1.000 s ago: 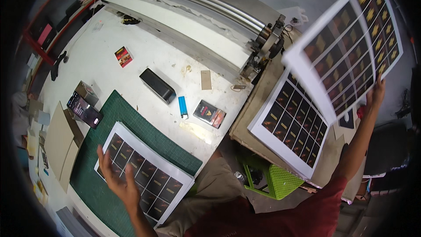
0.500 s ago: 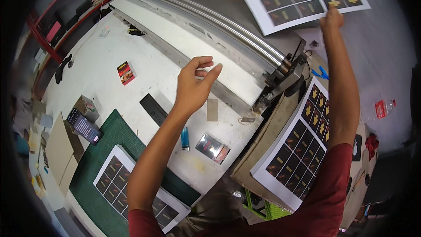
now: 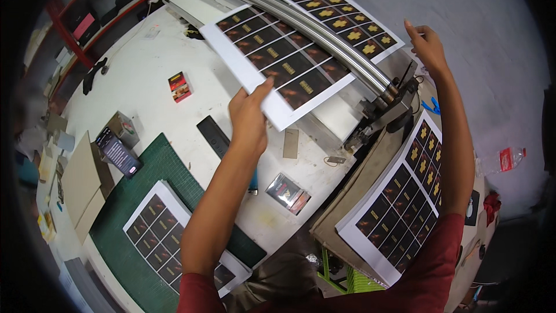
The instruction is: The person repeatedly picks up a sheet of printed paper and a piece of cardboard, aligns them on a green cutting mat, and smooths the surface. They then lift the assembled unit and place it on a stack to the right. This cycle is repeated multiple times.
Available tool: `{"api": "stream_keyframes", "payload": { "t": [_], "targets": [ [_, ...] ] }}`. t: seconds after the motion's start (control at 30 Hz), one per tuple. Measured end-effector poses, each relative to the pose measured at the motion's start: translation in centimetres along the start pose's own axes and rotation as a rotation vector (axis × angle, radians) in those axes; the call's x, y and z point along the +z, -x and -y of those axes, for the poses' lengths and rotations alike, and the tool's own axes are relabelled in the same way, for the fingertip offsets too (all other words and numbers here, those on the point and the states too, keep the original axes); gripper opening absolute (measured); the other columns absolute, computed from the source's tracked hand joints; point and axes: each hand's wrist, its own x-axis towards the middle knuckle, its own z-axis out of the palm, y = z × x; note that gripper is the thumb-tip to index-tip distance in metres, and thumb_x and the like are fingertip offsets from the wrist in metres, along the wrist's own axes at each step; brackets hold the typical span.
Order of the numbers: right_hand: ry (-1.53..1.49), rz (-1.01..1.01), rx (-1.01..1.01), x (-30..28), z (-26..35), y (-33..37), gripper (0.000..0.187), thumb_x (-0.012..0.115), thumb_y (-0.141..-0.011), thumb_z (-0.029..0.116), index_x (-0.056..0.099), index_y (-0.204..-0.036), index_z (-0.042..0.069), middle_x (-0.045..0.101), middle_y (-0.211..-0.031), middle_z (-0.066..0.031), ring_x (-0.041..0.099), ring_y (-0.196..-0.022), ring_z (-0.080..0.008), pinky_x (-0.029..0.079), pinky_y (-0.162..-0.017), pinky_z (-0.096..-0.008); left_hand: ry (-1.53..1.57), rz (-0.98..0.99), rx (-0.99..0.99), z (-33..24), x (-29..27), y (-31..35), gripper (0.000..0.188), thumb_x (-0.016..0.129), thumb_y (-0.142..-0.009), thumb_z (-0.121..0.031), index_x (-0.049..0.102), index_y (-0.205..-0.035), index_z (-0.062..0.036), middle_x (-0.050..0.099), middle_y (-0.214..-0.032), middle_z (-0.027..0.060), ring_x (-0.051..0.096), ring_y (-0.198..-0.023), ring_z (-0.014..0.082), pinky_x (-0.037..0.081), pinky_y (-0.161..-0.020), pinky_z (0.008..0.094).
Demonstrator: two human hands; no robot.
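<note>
1. Head view: left hand point(image 3: 248, 117) pinched on the near edge of a printed sheet point(image 3: 278, 61), thumb on top, fingers hidden beneath; sheet lying flat across the bed of a long cutter point(image 3: 301, 20), far part passing under the steel rails.
2. Right hand point(image 3: 427, 46) raised past the far right corner of that sheet, fingers loosely spread, nothing clamped; fingertips close to the paper's edge, contact not clear enough to tell.
3. Sheet apparently held from two ends to keep it flat and square to the rails, rows of dark labels running roughly along the bar.
4. Just below the left grip, toward the body: a dark remote-like bar point(image 3: 215, 136), a small tan card point(image 3: 291, 142) and a shiny packet point(image 3: 288, 192), all loose on the white table point(image 3: 145, 69).
5. Further left of the grip: green mat point(image 3: 130, 220) carrying another printed sheet point(image 3: 165, 229), probably parked there flat for hand trimming.
6. Right of the grip, under the right forearm: a stack of like sheets point(image 3: 399, 197) on a brown board, within easy reach of the cutter.
7. Beyond the left grip: a small red box point(image 3: 180, 86) and a dark box point(image 3: 119, 152), well apart from the work.
</note>
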Motion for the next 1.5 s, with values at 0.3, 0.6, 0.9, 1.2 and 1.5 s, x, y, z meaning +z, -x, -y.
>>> {"api": "stream_keyframes", "payload": {
  "t": [0.3, 0.6, 0.9, 1.2, 1.5],
  "targets": [
    [-0.022, 0.07, -0.98, 1.6, 9.0, 24.8, 0.051, 0.069, -0.071, 0.006, 0.057, -0.12, 0.0, 0.058, -0.109, -0.018, 0.055, -0.109, -0.0339, 0.041, -0.098, -0.0476, -0.106, -0.134, 0.118, -10.3, -9.1, 11.1, 0.026, 0.067, -0.089, -0.013, 0.059, -0.109, 0.0025, 0.068, -0.093, 0.0103, 0.068, -0.077, 0.017, 0.056, -0.071, 0.0278],
    [-0.294, -0.197, -1.118, 2.9, 18.3, 29.1, 0.04, 0.07, -0.064, -0.006, 0.064, -0.102, 0.003, 0.067, -0.096, -0.0114, 0.065, -0.101, -0.0297, 0.044, -0.101, -0.0515, -0.019, -0.215, 0.451, -20.8, -18.0, 24.9, 0.041, 0.061, -0.095, -0.015, 0.049, -0.13, 0.0024, 0.063, -0.115, 0.0141, 0.068, -0.094, 0.0172, 0.056, -0.077, 0.0266],
    [-0.378, 0.48, -1.312, -9.6, 39.9, 32.6, 0.033, 0.06, -0.069, 0.016, 0.062, -0.096, -0.002, 0.058, -0.077, -0.0085, 0.056, -0.072, -0.0178, 0.046, -0.067, -0.0306, -0.537, -0.246, 0.995, -26.4, -29.2, 42.2, 0.082, 0.058, -0.09, -0.038, 0.026, -0.145, 0.0133, 0.043, -0.142, 0.0251, 0.045, -0.132, 0.0333, 0.027, -0.114, 0.0428],
    [-0.205, 1.119, -1.23, 15.6, 46.3, 41.7, 0.033, 0.064, -0.068, 0.016, 0.069, -0.097, 0.0, 0.069, -0.083, -0.0138, 0.064, -0.079, -0.0224, 0.049, -0.073, -0.0351, -0.871, -0.55, 0.304, -25.1, -39.2, 45.2, 0.071, 0.065, -0.068, -0.008, 0.046, -0.135, 0.0059, 0.061, -0.113, 0.0185, 0.063, -0.095, 0.0234, 0.05, -0.087, 0.0348],
    [-0.167, 0.911, -1.233, 24.0, 42.0, 49.5, 0.04, 0.066, -0.069, 0.014, 0.067, -0.107, 0.0, 0.067, -0.107, -0.0207, 0.061, -0.105, -0.035, 0.042, -0.096, -0.0447, -0.615, -0.634, 0.079, -20.4, -47.8, 43.5, 0.06, 0.059, -0.07, 0.007, 0.048, -0.129, 0.008, 0.062, -0.113, 0.0184, 0.063, -0.101, 0.0251, 0.051, -0.089, 0.0336]
  ]
}}
